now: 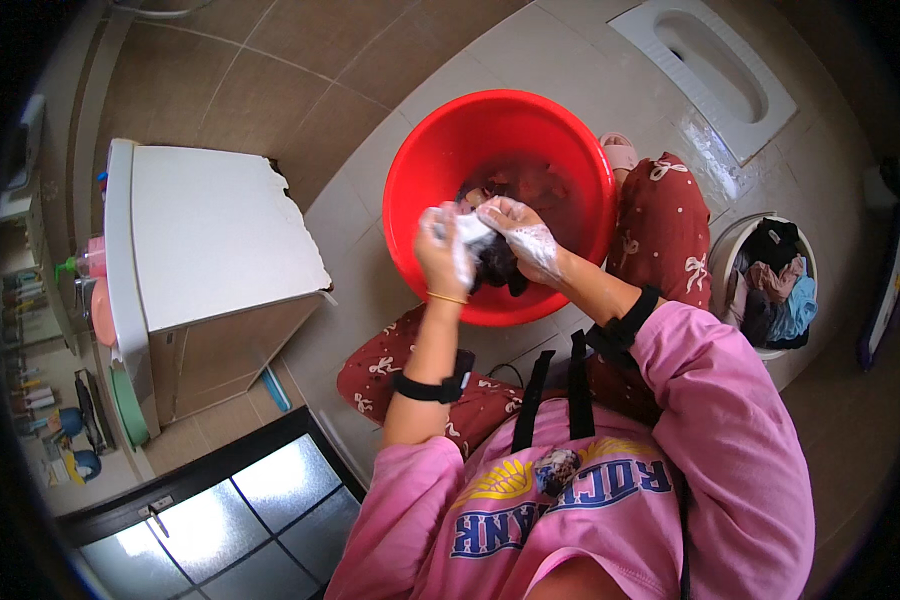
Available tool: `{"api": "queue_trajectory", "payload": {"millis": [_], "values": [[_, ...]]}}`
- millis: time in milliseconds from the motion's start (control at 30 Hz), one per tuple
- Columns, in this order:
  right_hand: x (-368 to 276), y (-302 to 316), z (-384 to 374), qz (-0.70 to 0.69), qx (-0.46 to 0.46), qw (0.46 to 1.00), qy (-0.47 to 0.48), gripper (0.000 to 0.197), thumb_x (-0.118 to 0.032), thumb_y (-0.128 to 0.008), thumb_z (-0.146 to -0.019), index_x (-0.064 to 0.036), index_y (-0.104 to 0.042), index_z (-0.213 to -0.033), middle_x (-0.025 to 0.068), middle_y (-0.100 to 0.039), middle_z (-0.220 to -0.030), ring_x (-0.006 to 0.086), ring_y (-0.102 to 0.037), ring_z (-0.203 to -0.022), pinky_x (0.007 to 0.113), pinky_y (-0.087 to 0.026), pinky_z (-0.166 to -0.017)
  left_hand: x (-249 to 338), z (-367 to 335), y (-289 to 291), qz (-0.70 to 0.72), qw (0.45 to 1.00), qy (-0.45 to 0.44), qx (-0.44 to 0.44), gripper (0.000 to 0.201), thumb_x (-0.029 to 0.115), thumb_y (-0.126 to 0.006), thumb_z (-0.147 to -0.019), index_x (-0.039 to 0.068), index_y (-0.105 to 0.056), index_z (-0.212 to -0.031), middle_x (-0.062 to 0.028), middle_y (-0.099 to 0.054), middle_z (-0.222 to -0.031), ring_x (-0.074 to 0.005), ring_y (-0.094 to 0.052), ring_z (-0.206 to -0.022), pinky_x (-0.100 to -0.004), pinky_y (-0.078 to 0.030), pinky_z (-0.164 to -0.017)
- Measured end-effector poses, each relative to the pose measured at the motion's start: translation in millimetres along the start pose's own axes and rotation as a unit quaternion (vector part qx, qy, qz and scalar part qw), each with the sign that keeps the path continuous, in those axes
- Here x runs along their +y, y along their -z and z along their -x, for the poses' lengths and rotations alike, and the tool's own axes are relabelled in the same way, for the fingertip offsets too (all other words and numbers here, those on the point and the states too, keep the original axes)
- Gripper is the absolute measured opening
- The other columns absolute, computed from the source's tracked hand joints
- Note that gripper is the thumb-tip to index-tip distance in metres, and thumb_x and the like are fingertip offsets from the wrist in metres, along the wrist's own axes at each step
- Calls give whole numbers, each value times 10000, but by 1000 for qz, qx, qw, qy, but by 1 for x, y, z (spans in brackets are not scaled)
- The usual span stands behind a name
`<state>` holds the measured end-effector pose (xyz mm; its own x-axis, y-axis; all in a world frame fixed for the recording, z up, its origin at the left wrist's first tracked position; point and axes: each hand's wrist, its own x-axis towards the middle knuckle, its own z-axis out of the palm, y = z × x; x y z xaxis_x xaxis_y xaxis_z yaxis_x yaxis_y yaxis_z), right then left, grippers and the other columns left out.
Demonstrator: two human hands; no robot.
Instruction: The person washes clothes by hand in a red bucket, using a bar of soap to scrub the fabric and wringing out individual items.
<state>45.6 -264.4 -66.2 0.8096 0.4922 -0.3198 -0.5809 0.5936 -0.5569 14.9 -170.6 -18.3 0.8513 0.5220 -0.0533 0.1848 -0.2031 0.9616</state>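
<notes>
dark garment (497,262) gripped between soapy left hand (445,250), right hand (523,232)

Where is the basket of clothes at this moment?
In the head view the white basket of clothes stands on the floor at the person's right, just past the knee, beside the red basin and below the squat toilet.

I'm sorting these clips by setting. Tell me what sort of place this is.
Most likely a home bathroom used for laundry: a squat toilet set in the tiled floor, a red basin of soapy washing, and a basket of clothes.
</notes>
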Motion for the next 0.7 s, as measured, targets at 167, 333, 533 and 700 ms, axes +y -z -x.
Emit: {"api": "queue_trajectory", "payload": {"millis": [167, 333, 533, 700], "values": [[44, 30, -13, -140, -2, 985, -98, 274, -365, -544, -821, -120, -517, -702, -30, -490, -617, 78, -454, -544, 227, -369, -477, -32, 22, -27, -273, 893, -351, -74, 138, 189, -598, -664, 80, -539, -603, -120, -507, -522, -303, -535, -501, -365, -436, -462], [33, 32, -7, 60, -21, 994, 87, 129, -225, -541, -815, -130, -505, -736, -38, -460, -633, 75, -456, -584, 218, -386, -504, -3, 19, -39, -230, 920, -310, -64, 255, 178, -572, -763, 19, -545, -565, -198, -514, -546, -312, -521, -465, -392, -381, -426], [24, 11, 1, -124, 143, 974, -121, 123, -240, -516, -831, -123, -547, -809, -7, -522, -715, 109, -501, -622, 260, -438, -546, -19, -5, -22, -346, 927, -109, -97, 226, 200, -586, -741, 39, -561, -584, -202, -563, -651, -309, -556, -541, -380, -404, -466], [21, 44, -7, -141, -80, 987, 1, 196, -283, -490, -852, -137, -499, -721, -26, -478, -617, 104, -480, -559, 255, -397, -480, 1, 53, -49, -246, 884, -374, -133, 254, 212, -540, -774, 34, -564, -593, -190, -534, -596, -331, -526, -508, -383, -412, -472]]}}
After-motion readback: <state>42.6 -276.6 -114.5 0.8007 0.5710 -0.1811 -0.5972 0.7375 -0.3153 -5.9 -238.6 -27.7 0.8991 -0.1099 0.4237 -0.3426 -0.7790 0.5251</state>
